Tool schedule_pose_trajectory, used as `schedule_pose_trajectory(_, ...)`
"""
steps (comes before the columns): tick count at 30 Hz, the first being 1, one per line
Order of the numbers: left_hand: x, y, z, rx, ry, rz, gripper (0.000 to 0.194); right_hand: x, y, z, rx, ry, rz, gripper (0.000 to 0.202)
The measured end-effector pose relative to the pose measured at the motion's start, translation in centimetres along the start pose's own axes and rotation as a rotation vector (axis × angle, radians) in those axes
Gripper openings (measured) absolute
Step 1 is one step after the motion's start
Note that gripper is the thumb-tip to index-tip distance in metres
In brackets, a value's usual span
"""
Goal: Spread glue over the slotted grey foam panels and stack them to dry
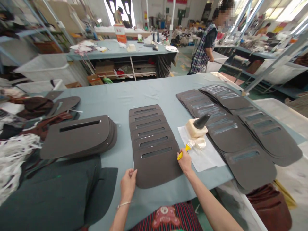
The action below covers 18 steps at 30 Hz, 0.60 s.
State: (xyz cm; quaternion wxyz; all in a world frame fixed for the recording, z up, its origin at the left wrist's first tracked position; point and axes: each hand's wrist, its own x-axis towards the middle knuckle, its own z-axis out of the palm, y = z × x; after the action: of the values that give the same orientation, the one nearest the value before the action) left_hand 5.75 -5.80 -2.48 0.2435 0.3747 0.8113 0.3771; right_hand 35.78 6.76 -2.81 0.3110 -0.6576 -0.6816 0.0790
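My right hand (184,161) is closed around a small brush with a yellow handle (187,148), its bristles pointing up and to the right. That hand rests at the right edge of a set of overlapping dark brown flat panels (157,171), each with a long slot, fanned out in a column. At the lower left edge of the same set, my left hand (128,183) pinches the border of the front panel. Right of the brush, a cream bottle with a black cone nozzle (195,128) stands on a white sheet (211,162), beside a whitish blob (200,143).
More slotted panels lie fanned out at the right (255,166), with shiny smears around their slots. Another stack (79,136) sits at the left, above dark green pieces (48,192). A person in a checked garment (201,48) stands beyond the blue-grey table (108,93).
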Motion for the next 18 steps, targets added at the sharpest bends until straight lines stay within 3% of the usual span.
schedule_pose_trajectory(7, -0.91, 0.51, -0.55, 0.094, -0.022, 0.226, 0.048, 0.11, 0.51, 0.61, -0.051, 0.000, 0.020, 0.007)
schedule_pose_trajectory(18, -0.77, 0.68, -0.78, 0.109, -0.030, 0.171, 0.043, 0.34, 0.37, 0.54, -0.070, 0.009, -0.023, 0.007)
